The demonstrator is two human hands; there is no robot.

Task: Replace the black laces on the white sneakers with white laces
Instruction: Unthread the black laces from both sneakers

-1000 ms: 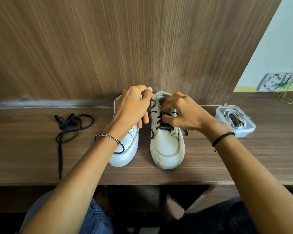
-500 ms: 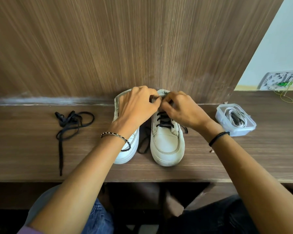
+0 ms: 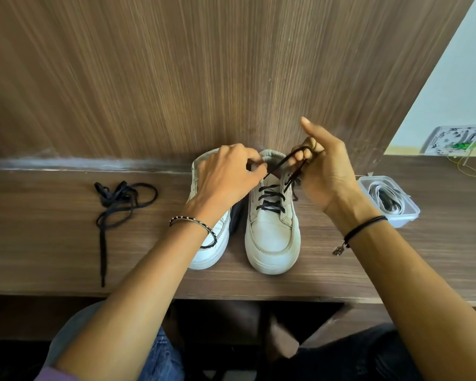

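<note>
Two white sneakers stand side by side on the wooden desk, toes toward me. The right sneaker (image 3: pixel 272 237) still carries a black lace (image 3: pixel 271 198) through its lower eyelets. My right hand (image 3: pixel 324 171) pinches a loop of that lace, lifted above the collar, thumb up. My left hand (image 3: pixel 226 174) grips the collar and tongue of the right sneaker and covers most of the left sneaker (image 3: pixel 209 251), whose eyelets are hidden. A loose black lace (image 3: pixel 116 204) lies on the desk to the left.
A clear plastic box (image 3: pixel 390 200) with white laces inside sits on the desk at the right. A wood panel wall (image 3: pixel 204 78) rises just behind the sneakers. The desk's front edge (image 3: pixel 231 296) runs above my knees.
My right hand has risen up and to the right, drawing a loop of black lace out of the right sneaker's top eyelets. The left hand stays at the collar.
</note>
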